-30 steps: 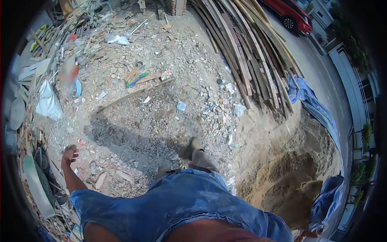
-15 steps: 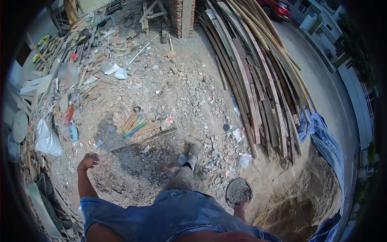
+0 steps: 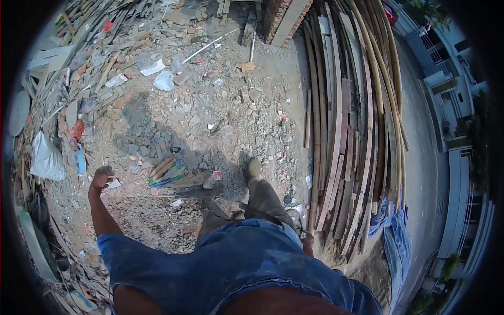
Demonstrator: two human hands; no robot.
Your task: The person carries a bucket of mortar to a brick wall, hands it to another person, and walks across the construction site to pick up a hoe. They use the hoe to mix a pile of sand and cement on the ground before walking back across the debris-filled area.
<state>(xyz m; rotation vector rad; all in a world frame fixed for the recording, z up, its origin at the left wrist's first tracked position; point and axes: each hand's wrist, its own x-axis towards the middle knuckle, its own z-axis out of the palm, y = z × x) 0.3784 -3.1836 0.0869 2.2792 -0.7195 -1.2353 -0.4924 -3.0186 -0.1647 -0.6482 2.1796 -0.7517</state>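
My left hand [image 3: 103,177] is held out to the side over the rubble, fingers curled in with nothing visible in them. Low by my right leg, my right hand [image 3: 308,245] is closed at the edge of a round bucket [image 3: 298,224] of grey mortar-like material. Only a sliver of that bucket shows, as my leg and clothing cover most of it. One shoe [image 3: 254,168] is planted forward on the broken ground. Ahead of me lies a small heap of sticks and coloured scraps [image 3: 170,171].
Long planks and bamboo poles [image 3: 346,121] are stacked on my right, with a blue tarp [image 3: 395,236] at their near end. A brick pillar [image 3: 286,21] stands ahead. Left are a white sack [image 3: 46,157] and scrap wood [image 3: 113,50]. Loose stones cover the ground.
I have stepped forward, and the view has turned so the plank stack appears more upright. The bucket in my right hand has moved forward, becoming mostly hidden beside my leg.
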